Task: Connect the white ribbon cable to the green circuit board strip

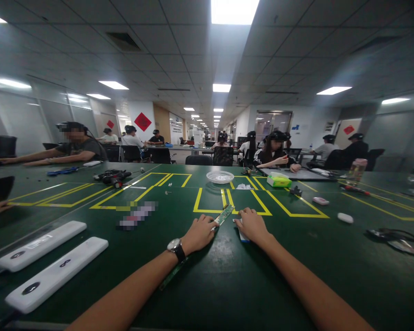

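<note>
My left hand (199,233), with a watch on the wrist, rests on the green table (227,280) with its fingers curled round the near end of a narrow green circuit board (225,214). The board angles up and away to the right over a yellow taped line. My right hand (252,225) lies just to the right of the board, its fingers bent over a small white and blue object (242,236) that it presses to the table. The two hands are a few centimetres apart.
Two long white remote-like casings (55,275) lie at near left. A white mesh bowl (220,177), green tissue pack (279,180), small white parts (345,218) and dark tools (112,176) lie farther out. Other people sit at the far side and left.
</note>
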